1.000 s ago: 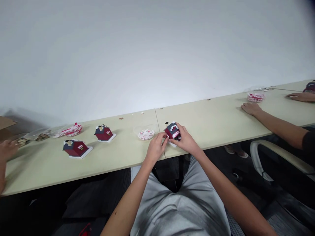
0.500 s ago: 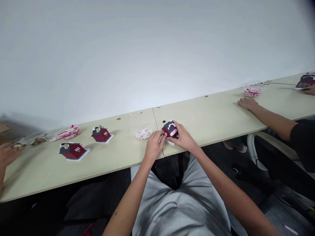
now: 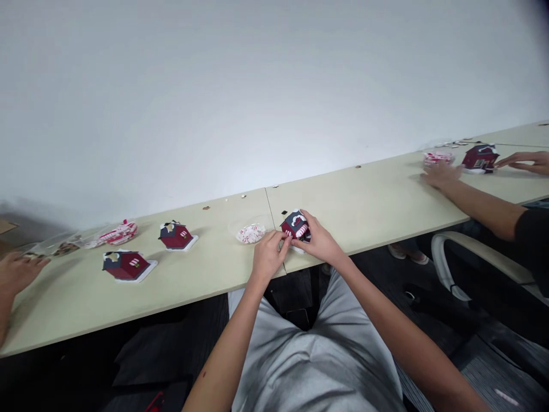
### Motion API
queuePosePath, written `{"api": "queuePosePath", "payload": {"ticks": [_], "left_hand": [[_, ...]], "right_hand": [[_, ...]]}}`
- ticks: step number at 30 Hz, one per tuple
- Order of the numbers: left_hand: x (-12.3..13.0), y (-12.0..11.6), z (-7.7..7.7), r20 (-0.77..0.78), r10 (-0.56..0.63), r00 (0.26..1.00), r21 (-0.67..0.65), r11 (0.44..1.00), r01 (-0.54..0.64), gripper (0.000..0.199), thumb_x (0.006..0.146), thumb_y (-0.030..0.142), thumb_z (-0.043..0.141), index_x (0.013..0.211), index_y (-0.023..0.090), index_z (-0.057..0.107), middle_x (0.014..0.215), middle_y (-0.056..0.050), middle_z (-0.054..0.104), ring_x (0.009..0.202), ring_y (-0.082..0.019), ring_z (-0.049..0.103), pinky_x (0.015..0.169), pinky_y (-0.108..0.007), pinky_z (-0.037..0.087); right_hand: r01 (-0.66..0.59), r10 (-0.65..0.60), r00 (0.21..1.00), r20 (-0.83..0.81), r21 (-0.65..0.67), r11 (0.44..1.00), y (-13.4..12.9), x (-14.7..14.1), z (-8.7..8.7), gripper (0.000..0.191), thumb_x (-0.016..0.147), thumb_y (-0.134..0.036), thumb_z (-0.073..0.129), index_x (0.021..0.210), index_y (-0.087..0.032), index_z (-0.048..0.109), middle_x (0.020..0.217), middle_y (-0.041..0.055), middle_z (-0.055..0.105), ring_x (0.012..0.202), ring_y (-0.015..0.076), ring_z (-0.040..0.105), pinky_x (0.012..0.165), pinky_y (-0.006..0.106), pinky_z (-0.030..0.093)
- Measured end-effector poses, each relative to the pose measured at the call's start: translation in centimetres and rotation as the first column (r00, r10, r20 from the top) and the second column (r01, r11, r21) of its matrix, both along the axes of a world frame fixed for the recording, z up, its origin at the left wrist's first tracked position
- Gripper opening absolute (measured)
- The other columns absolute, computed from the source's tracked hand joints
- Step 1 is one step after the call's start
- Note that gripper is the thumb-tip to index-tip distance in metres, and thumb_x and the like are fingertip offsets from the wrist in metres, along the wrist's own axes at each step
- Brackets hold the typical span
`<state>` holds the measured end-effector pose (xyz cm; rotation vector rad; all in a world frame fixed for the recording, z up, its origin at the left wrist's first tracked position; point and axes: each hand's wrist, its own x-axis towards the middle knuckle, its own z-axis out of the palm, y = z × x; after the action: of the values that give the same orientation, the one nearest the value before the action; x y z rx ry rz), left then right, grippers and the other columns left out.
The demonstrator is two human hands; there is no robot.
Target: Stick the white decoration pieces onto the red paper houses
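A small dark red house [image 3: 291, 227] with a grey, white-trimmed roof and red-and-white stripes stands near the table's front edge. Wrapped round its right side, my right hand [image 3: 318, 237] grips it. My left hand [image 3: 269, 252] is at the left side of the house, thumb and forefinger pinched against the wall; whatever is between the fingertips is too small to make out. Just left of that hand sits a clear bowl of red-and-white striped pieces [image 3: 251, 233].
Two similar houses [image 3: 175, 235] [image 3: 130, 265] stand at the left on the pale table [image 3: 206, 269]. A striped bundle [image 3: 120, 233] lies behind them. Other people's hands show at far left [image 3: 21, 272] and right [image 3: 444, 173], near another house [image 3: 480, 159]. Small flat pieces lie along the wall.
My hands have barely moved at the house. At the right, another person's house has come leftward along the table, and a co-worker's hand has moved to the striped pieces.
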<state>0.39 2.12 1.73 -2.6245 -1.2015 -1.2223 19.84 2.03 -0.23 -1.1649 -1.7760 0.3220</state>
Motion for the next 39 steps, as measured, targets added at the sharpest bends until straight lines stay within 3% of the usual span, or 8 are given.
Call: {"api": "queuePosePath", "payload": {"ticks": [3, 8, 16, 21, 26, 32, 36, 39], "left_hand": [[0.0, 0.0, -0.1, -0.004, 0.002, 1.000, 0.005, 1.000, -0.002, 0.024, 0.101, 0.035, 0.048, 0.097, 0.021, 0.067, 0.093, -0.006, 0.070, 0.091, -0.020, 0.065, 0.081, -0.032, 0.049], [-0.1, 0.0, 0.1, 0.024, 0.012, 1.000, -0.020, 1.000, -0.012, 0.022, 0.101, 0.035, 0.050, 0.094, 0.021, 0.066, 0.095, -0.005, 0.071, 0.091, -0.020, 0.066, 0.082, -0.032, 0.049], [-0.2, 0.3, 0.1, 0.140, 0.063, 0.988, -0.155, 0.987, -0.041, 0.028, 0.092, 0.050, 0.063, 0.094, 0.022, 0.063, 0.091, -0.003, 0.070, 0.087, -0.019, 0.066, 0.079, -0.031, 0.050], [-0.3, 0.5, -0.1, 0.193, 0.035, 0.981, -0.189, 0.982, 0.002, 0.049, 0.089, 0.049, 0.067, 0.129, 0.024, 0.054, 0.120, -0.008, 0.067, 0.103, -0.023, 0.065, 0.080, -0.033, 0.053], [-0.2, 0.2, 0.0, 0.206, -0.124, 0.971, -0.234, 0.957, 0.172, 0.074, 0.090, 0.047, 0.066, 0.152, 0.025, 0.033, 0.154, -0.014, 0.044, 0.138, -0.029, 0.047, 0.086, -0.033, 0.055], [-0.5, 0.2, 0.1, 0.258, -0.202, 0.945, -0.295, 0.915, 0.276, 0.079, 0.091, 0.043, 0.066, 0.157, 0.026, 0.025, 0.159, -0.016, 0.037, 0.145, -0.029, 0.041, 0.100, -0.036, 0.052], [-0.6, 0.5, 0.0, 0.336, -0.155, 0.929, -0.302, 0.917, 0.261, 0.073, 0.090, 0.042, 0.067, 0.153, 0.026, 0.032, 0.156, -0.015, 0.041, 0.144, -0.029, 0.042, 0.103, -0.037, 0.051], [-0.7, 0.8, -0.3, 0.401, -0.148, 0.904, -0.320, 0.902, 0.290, 0.066, 0.092, 0.042, 0.065, 0.150, 0.026, 0.038, 0.156, -0.013, 0.043, 0.142, -0.028, 0.044, 0.106, -0.039, 0.049]], "right_hand": [[-0.019, 0.019, 0.999, -0.037, -0.005, 1.000, 0.4, 0.1, -0.4, 0.091, 0.083, -0.049, 0.073, 0.156, -0.022, 0.026, 0.153, 0.0173, 0.042, 0.138, 0.0324, 0.047, 0.112, 0.050, 0.043], [-0.056, 0.057, 0.996, -0.071, 0.027, 0.998, 0.9, 0.2, -0.6, 0.075, 0.084, -0.044, 0.072, 0.146, -0.021, 0.039, 0.143, 0.0153, 0.052, 0.133, 0.0295, 0.051, 0.111, 0.047, 0.043], [-0.164, 0.162, 0.978, -0.135, -0.004, 0.987, 0.4, 0.3, 0.3, 0.063, 0.085, -0.036, 0.069, 0.140, -0.020, 0.044, 0.130, 0.0119, 0.060, 0.114, 0.0253, 0.061, 0.102, 0.042, 0.049], [-0.244, 0.236, 0.958, -0.166, -0.034, 0.969, 0.1, 0.6, 0.5, 0.066, 0.089, -0.035, 0.064, 0.148, -0.020, 0.038, 0.143, 0.0127, 0.055, 0.126, 0.0261, 0.058, 0.111, 0.043, 0.044], [-0.367, 0.346, 0.921, -0.178, -0.100, 0.925, -0.4, 1.1, 0.9, 0.068, 0.093, -0.034, 0.054, 0.155, -0.022, 0.031, 0.158, 0.0102, 0.041, 0.142, 0.0264, 0.045, 0.121, 0.046, 0.032], [-0.443, 0.416, 0.888, -0.195, -0.122, 0.888, -0.3, 1.2, 0.5, 0.075, 0.091, -0.035, 0.055, 0.159, -0.024, 0.026, 0.166, 0.0071, 0.029, 0.150, 0.0263, 0.034, 0.124, 0.049, 0.026], [-0.434, 0.399, 0.882, -0.250, -0.102, 0.895, 0.2, 1.5, 0.0, 0.076, 0.089, -0.032, 0.057, 0.158, -0.023, 0.026, 0.156, 0.0130, 0.045, 0.143, 0.0258, 0.045, 0.120, 0.050, 0.034], [-0.439, 0.401, 0.874, -0.273, -0.095, 0.893, 0.5, 1.6, 0.0, 0.067, 0.088, -0.027, 0.058, 0.152, -0.023, 0.039, 0.143, 0.0122, 0.058, 0.129, 0.0252, 0.058, 0.114, 0.049, 0.042]]}}
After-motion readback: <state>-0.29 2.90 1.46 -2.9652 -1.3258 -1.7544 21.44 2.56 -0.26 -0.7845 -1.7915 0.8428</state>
